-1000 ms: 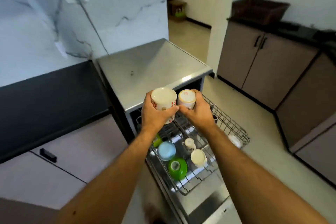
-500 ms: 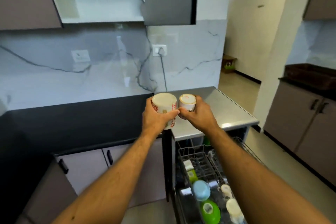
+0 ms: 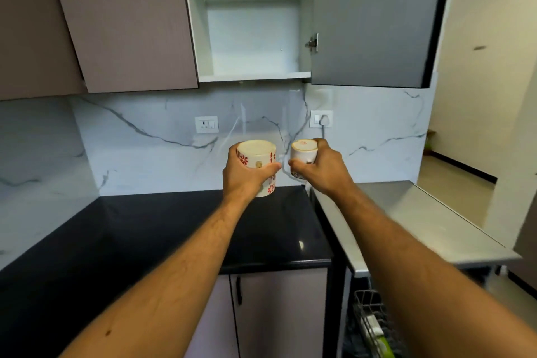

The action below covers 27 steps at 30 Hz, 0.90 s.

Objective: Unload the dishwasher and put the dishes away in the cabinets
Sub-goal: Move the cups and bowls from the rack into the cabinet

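My left hand [image 3: 247, 176] grips a white mug with red flower marks [image 3: 258, 155], held upside down with its base facing me. My right hand [image 3: 322, 171] grips a smaller white mug [image 3: 303, 151], also base up. Both mugs are held side by side above the black counter [image 3: 174, 229], below the open upper cabinet [image 3: 252, 75], whose white shelves look bare. Only a corner of the dishwasher rack [image 3: 369, 314] shows at the bottom right.
The cabinet's grey door [image 3: 374, 17] stands swung open to the right. A closed brown cabinet [image 3: 125, 17] is on the left. The steel dishwasher top [image 3: 406, 221] lies right of the counter. Two wall sockets [image 3: 206, 124] sit on the marble backsplash.
Both hands rose with the mugs from over the dishwasher rack to in front of the backsplash. My view lifted from the rack to the open upper cabinet.
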Each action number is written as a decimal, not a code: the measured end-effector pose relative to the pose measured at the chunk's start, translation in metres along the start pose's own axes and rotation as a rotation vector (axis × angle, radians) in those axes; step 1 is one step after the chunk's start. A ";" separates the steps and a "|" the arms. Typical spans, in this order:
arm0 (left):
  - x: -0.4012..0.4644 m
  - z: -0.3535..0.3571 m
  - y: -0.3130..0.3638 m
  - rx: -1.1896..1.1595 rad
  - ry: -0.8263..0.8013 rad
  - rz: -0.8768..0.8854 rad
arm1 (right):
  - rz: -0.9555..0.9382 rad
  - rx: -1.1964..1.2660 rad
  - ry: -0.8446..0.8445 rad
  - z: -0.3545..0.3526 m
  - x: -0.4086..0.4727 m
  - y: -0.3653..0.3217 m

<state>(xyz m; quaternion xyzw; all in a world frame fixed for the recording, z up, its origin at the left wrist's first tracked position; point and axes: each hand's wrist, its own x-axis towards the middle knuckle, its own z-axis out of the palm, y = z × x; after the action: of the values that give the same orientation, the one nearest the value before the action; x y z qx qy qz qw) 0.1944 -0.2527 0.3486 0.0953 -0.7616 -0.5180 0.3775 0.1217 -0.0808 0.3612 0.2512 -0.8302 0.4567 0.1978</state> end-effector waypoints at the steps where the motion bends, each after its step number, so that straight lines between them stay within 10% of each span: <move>1: 0.012 -0.006 -0.002 0.011 -0.008 0.016 | 0.002 -0.002 0.012 0.007 0.009 -0.007; 27: 0.324 0.033 -0.048 -0.118 0.104 0.037 | -0.047 -0.027 0.194 0.114 0.304 0.008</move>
<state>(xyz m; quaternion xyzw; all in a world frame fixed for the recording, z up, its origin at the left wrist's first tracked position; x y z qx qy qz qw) -0.0659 -0.4245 0.4558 0.0856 -0.7107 -0.5491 0.4313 -0.1356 -0.2469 0.4680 0.2225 -0.8071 0.4628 0.2913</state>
